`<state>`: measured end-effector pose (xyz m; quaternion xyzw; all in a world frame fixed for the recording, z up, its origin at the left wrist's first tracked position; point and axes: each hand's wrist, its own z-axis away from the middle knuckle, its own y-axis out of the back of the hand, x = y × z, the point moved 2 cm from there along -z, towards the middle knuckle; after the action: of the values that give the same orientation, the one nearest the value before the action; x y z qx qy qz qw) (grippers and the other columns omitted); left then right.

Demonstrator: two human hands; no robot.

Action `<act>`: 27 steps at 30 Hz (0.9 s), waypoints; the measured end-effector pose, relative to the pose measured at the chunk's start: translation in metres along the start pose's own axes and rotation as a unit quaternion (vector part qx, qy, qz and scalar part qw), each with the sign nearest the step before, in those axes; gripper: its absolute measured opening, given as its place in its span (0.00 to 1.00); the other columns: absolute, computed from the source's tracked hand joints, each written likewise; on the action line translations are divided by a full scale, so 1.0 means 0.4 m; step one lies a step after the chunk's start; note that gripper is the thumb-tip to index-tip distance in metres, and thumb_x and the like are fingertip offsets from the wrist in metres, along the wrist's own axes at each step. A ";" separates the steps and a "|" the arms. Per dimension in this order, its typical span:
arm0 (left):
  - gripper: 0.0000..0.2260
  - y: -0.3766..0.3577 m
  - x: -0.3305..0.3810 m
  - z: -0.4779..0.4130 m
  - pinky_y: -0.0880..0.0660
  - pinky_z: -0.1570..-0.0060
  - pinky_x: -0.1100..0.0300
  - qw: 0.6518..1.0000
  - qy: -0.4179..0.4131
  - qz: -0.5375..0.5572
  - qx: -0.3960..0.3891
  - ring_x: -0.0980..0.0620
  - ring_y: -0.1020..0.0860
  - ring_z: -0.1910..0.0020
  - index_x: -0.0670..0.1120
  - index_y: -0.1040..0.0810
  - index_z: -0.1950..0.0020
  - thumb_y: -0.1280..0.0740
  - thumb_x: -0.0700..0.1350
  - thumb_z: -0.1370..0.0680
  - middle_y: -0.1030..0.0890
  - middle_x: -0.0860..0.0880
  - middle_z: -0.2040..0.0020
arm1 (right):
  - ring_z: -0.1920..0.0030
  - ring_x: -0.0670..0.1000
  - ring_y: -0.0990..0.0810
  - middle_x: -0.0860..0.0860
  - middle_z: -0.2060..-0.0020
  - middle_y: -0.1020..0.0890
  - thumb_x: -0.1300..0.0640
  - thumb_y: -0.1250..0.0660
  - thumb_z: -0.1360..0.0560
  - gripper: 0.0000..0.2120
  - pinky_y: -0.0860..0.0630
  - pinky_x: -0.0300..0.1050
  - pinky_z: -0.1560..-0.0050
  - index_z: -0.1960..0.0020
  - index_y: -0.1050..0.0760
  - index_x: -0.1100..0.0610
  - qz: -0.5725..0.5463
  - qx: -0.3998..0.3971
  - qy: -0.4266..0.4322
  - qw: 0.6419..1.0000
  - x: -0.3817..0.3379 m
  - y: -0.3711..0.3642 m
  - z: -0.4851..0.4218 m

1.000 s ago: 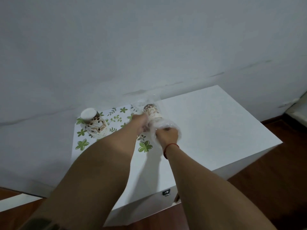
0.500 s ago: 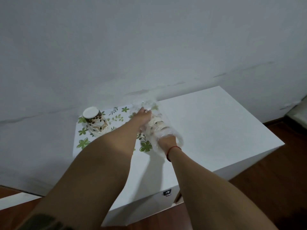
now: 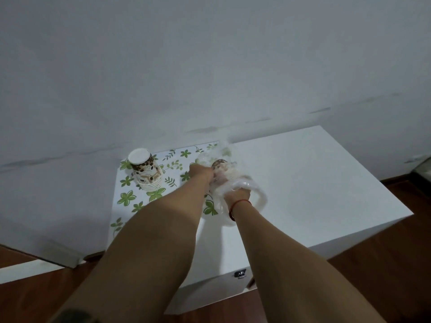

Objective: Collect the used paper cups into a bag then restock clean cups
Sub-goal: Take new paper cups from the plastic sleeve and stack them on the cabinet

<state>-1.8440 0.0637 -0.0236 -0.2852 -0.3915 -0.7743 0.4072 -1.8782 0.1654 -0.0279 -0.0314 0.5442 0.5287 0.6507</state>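
Observation:
A clear plastic bag with paper cups inside sits on the white cabinet top. My left hand grips the bag's upper part beside the cups. My right hand, with a red string at the wrist, holds the bunched plastic lower down. A stack of upside-down paper cups with a brown bean pattern stands to the left on the leaf-patterned mat. How many cups the bag holds is hidden by the crumpled plastic.
The cabinet stands against a pale wall. Dark wooden floor lies to the right and in front. A small latch shows on the cabinet's front. A white board lies low at the left.
Both hands have kept working the bag around the cups; the cups sit lower in the bag and the plastic is bunched more around my right hand. The cup stack has not moved.

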 end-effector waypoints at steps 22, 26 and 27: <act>0.26 0.008 -0.029 0.073 0.22 0.69 0.61 0.999 0.008 0.026 -0.035 0.46 0.19 0.47 0.33 0.31 0.34 0.27 0.33 0.29 0.22 0.40 0.39 | 0.54 0.58 0.18 0.59 0.57 0.17 0.52 0.39 0.23 0.16 0.25 0.46 0.58 0.55 0.21 0.65 0.068 0.185 0.071 0.978 0.026 0.010 0.142; 0.17 -0.022 -0.047 0.078 0.24 0.40 0.55 0.997 0.020 0.064 -0.044 0.42 0.22 0.40 0.31 0.30 0.35 0.37 0.34 0.24 0.24 0.37 0.37 | 0.55 0.58 0.20 0.58 0.58 0.19 0.52 0.41 0.22 0.16 0.26 0.47 0.59 0.55 0.23 0.63 0.123 0.205 0.112 0.965 0.041 0.017 0.147; 0.18 -0.030 -0.050 0.071 0.23 0.41 0.55 0.998 0.012 0.059 -0.035 0.42 0.22 0.41 0.31 0.29 0.36 0.35 0.35 0.24 0.23 0.38 0.38 | 0.58 0.57 0.22 0.57 0.61 0.21 0.52 0.41 0.22 0.14 0.28 0.47 0.61 0.59 0.25 0.61 0.135 0.204 0.120 0.962 0.047 0.025 0.144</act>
<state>-1.8407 0.0999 -0.0280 -0.3123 -0.3419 -0.7654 0.4470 -1.8492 0.2175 -0.0130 0.1123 0.7142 0.4812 0.4957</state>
